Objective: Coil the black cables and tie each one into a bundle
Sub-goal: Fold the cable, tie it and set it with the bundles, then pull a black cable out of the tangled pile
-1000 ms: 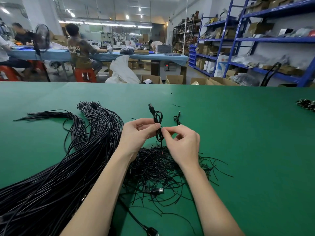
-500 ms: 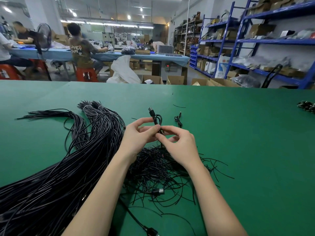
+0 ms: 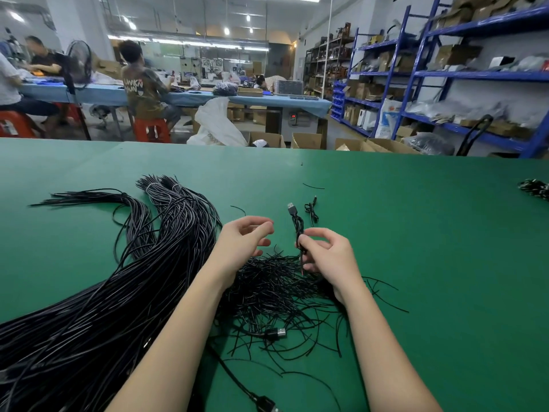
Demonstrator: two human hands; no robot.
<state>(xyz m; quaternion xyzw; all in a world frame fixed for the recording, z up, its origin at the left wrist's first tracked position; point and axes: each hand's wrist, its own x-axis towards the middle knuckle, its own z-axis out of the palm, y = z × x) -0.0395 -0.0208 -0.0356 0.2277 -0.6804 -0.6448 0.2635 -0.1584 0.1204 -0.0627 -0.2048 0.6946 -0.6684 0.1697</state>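
Note:
My right hand [image 3: 325, 257] pinches a coiled black cable [image 3: 298, 227] upright above the green table [image 3: 416, 233]; its USB plug points up and away. To the left of that cable, my left hand [image 3: 243, 242] hovers apart from it, fingers loosely curled and holding nothing. A big sheaf of long black cables [image 3: 104, 292] lies across the table's left side. Under both hands sits a heap of short black tie wires [image 3: 273, 289]. One small tied cable bundle [image 3: 311, 210] lies just beyond the held cable.
A loose cable with a USB plug [image 3: 274, 334] runs through the tie wires, and another plug [image 3: 264, 404] lies at the near edge. More black bundles [image 3: 534, 188] sit at the far right. People work at blue tables behind; blue shelves stand right.
My left hand has let go of the coiled cable and drawn away to the left. My right hand now holds the coil alone, slightly to the right.

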